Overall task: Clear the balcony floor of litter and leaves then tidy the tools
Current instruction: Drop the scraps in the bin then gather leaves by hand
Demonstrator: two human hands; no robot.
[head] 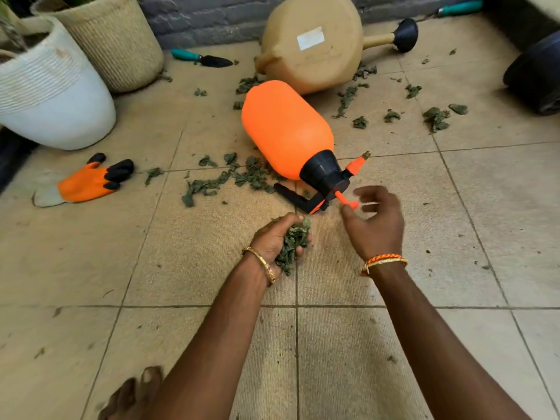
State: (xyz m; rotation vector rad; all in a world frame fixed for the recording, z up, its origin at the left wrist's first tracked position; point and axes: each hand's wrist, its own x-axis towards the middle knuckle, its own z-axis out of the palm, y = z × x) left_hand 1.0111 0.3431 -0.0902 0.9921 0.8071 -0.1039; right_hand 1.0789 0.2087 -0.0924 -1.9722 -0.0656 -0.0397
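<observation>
Crumpled, dry green leaves (254, 177) lie scattered over the middle and far right of the beige tiled balcony floor (151, 268), thickest beside the toppled orange pressure sprayer (286, 128). A bunch of them is already gathered — the left hand (280, 241) is cupped, fingers curled round a wad of leaf litter (294, 241). The right hand (374, 221) hovers just short of the sprayer's orange pump handle (345, 201), fingers loosely spread and holding nothing. Leaf collection looks to be the step in hand; the next pick probably calls for pinching brittle, flaky pieces off rough ribbed tile, working round the smooth plastic sprayer. Farther off, the tools wait: an orange-and-black glove (88, 181) near the left edge, a teal-handled trowel (201, 58) and a tipped tan watering can (315, 40) by the far wall, beside 2 woven planters (115, 40).
</observation>
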